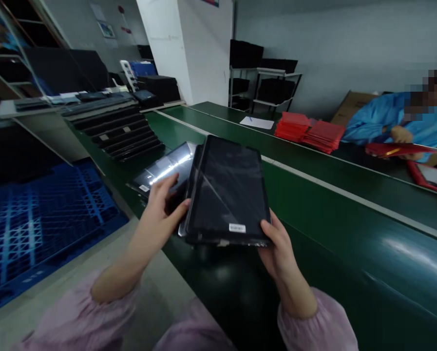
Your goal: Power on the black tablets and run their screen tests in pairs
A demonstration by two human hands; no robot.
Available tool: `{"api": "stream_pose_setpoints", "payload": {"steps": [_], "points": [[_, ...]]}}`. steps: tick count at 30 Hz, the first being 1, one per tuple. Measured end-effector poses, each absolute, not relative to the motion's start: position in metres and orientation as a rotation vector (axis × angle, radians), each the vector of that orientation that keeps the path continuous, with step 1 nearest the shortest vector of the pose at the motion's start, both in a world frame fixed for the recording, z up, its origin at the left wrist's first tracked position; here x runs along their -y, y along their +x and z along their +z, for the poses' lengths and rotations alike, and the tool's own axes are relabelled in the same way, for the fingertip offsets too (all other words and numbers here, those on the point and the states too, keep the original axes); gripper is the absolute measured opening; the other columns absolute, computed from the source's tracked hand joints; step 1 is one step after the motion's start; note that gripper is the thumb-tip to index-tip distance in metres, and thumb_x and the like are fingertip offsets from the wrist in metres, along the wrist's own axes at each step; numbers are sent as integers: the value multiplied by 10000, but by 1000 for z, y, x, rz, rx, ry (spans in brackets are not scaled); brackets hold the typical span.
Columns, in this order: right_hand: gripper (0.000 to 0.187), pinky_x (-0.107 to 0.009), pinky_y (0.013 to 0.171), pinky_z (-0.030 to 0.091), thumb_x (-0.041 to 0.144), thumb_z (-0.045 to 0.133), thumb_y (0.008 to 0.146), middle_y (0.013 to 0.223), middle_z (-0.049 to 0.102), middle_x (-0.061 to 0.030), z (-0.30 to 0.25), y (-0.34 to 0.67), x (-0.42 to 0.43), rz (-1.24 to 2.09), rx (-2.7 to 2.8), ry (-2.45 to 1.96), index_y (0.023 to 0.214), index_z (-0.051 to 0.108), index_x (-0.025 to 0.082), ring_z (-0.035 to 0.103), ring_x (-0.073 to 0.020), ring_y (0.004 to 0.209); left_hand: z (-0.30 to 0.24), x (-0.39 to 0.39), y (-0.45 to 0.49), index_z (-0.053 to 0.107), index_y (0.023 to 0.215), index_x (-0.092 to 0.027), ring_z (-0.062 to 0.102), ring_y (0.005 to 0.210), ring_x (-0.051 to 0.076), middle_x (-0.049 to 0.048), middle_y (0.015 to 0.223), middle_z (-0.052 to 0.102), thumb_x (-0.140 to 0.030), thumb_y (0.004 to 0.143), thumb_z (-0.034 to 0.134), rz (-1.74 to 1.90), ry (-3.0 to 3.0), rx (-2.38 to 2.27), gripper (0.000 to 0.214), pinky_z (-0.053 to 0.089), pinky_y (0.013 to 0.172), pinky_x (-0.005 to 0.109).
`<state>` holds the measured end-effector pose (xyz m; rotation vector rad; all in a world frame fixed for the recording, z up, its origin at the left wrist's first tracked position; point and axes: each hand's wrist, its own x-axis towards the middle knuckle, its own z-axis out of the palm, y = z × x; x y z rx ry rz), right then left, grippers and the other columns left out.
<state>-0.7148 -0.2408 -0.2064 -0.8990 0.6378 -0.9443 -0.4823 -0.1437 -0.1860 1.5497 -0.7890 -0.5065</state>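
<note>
My right hand is closed on the lower right corner of a black tablet, thumb on its front face. This tablet is tilted toward me, has a clear glossy film and carries a small white barcode label near its bottom edge. Behind its left side the edge of another tablet shows. My left hand has thumb and fingers apart. Its thumb touches the left edge of the held tablets, and its fingers reach over a shiny film-wrapped tablet lying on the green workbench. Some left fingertips are hidden.
Rows of black tablets lie at the left end of the bench. Red pouches and a white paper sit across it. At the right, a person in blue handles a red item. A blue pallet is on the floor.
</note>
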Motion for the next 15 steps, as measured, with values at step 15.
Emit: {"api": "stream_pose_setpoints", "payload": {"steps": [15], "points": [[865, -438, 791, 695, 566, 1015, 625, 999, 857, -117, -299, -919, 206, -982, -1374, -491, 1338, 741, 162, 834, -363, 929, -275, 215, -648, 822, 1182, -228, 738, 1296, 379, 100, 1246, 847, -424, 577, 988, -1410, 1343, 574, 657, 581, 1126, 455]]}}
